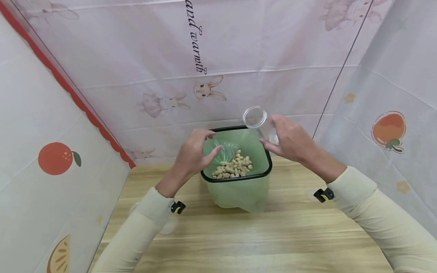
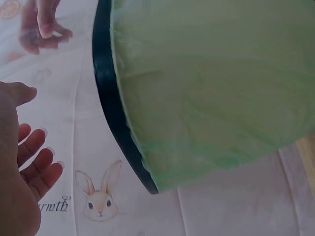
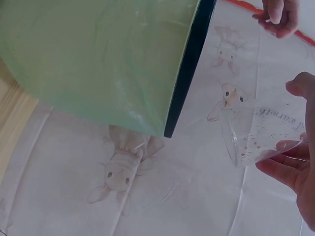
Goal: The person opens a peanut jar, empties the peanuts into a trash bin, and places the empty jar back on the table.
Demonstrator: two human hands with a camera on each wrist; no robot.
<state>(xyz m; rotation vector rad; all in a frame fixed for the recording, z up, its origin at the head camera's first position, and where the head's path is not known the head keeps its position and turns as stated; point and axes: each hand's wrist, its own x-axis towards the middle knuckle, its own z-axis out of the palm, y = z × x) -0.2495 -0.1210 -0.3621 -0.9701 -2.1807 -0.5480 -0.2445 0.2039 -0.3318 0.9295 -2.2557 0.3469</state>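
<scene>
A light green bin [image 1: 237, 195] with a black rim stands on the table, a green liner hanging over its outside. Inside lie many peanuts in their shells [image 1: 233, 168] and a crumpled clear plastic bag [image 1: 226, 150]. Above the bin's right rear corner, my right hand [image 1: 293, 138] grips a clear plastic cup [image 3: 261, 137] tilted on its side, its mouth toward the bin. Small brown specks cling inside the cup. My left hand [image 1: 192, 153] hovers over the bin's left rim, thumb apart from its loosely bent fingers, holding nothing.
The bin rests on a wood-grain table [image 1: 218, 242]. Behind it hangs a pale cloth [image 1: 164, 64] printed with rabbits and lettering. White sheets with fruit prints [image 1: 56, 158] close off the left and right sides. Each sleeve cuff carries a small black device [image 1: 323, 195].
</scene>
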